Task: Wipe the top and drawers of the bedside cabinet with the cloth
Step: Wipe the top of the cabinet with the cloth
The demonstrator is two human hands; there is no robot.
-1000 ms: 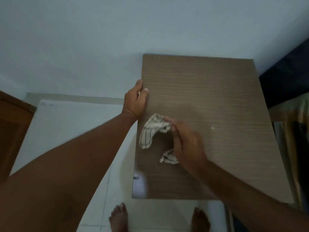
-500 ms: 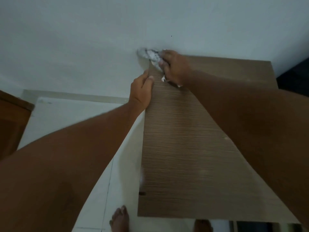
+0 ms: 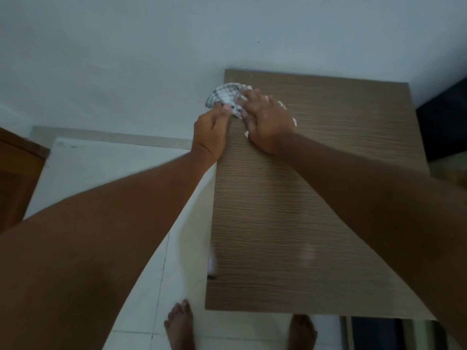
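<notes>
Both arms reached forward and away from the body, converging on the far left corner of the bedside cabinet (image 3: 303,223). The right hand (image 3: 269,122) lay palm down on the wood-grain top, its forearm crossing the surface diagonally. Its fingers were bent over the checked cloth (image 3: 222,96), bunching it and pressing it down. The cloth sat right at that far left corner, close to the pale wall (image 3: 126,59), with a rounded fold spilling past the left edge (small white scraps of it also showed from under the palm on the right and near sides). The left hand (image 3: 212,132) clasped the left edge of the top just beside the right hand. Its thumb lay along the surface and the tip met the cloth; the remaining fingers went over the side, out of sight. The two hands were nearly touching. Below, two bare feet (image 3: 179,324) stood on the white tiled floor (image 3: 101,168) at the near edge of the cabinet. A brown wooden panel (image 3: 15,173) showed at the far left.
</notes>
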